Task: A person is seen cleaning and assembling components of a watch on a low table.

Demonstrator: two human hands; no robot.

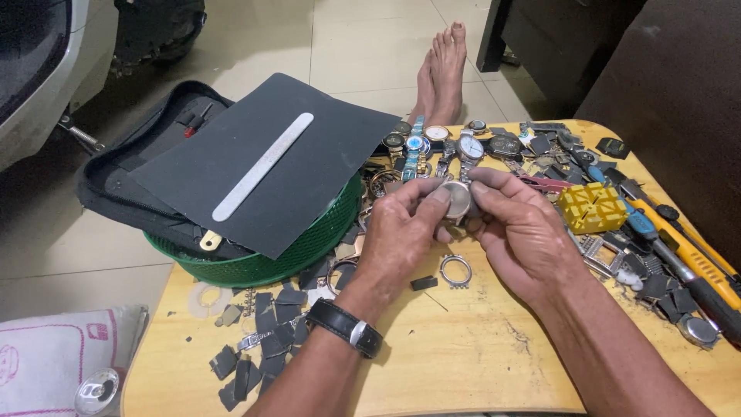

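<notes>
A white bag [58,355] with pink printing and a small pink square label lies at the lower left of the frame, beside the counter [463,363]. Just below it, at the bottom edge, stands a silver drink can [97,392], seen from above. No screens or signs show.

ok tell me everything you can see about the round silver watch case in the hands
The round silver metal watch case is held just above the yellow wooden table, its plain brushed face turned toward the camera. Fingers of the left hand grip its left edge, with one fingertip on its top, while the right hand closes on its right side and top. Its lower edge is hidden by the fingers. No strap shows on it. A loose silver ring with small lugs lies on the table below it.
</notes>
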